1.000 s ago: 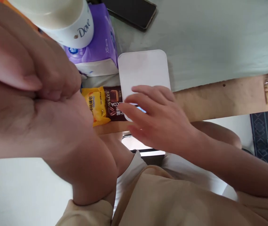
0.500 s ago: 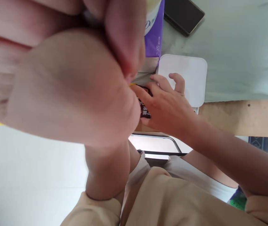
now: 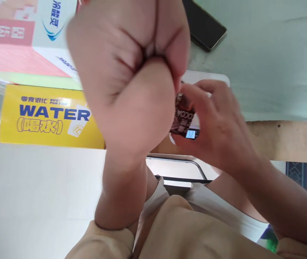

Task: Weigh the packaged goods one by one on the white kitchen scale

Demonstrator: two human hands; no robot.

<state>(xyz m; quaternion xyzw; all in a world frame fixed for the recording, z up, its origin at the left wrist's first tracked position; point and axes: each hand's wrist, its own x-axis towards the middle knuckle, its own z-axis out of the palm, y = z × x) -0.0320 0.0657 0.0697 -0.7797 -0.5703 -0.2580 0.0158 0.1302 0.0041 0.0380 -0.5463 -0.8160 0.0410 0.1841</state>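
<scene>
My left hand (image 3: 132, 93) is a tight fist very close to the camera; whatever is inside it is hidden. My right hand (image 3: 220, 129) is closed on a brown cocoa snack packet (image 3: 182, 117), holding it just over a white kitchen scale (image 3: 212, 77). The scale's small blue display (image 3: 190, 134) is lit below the packet. I cannot tell whether the packet touches the scale plate. Most of the scale is covered by my two hands.
A black phone (image 3: 204, 27) lies on the pale green cloth (image 3: 277, 61) beyond the scale. A yellow box marked WATER (image 3: 48, 117) and a pink-and-white carton (image 3: 21, 43) stand at the left. The wooden table edge (image 3: 285, 140) runs along the right.
My right hand has taken the cocoa packet off the table and lifted it over the scale. My left fist has shifted right, uncovering the yellow box. The purple pack and white bottle are out of view.
</scene>
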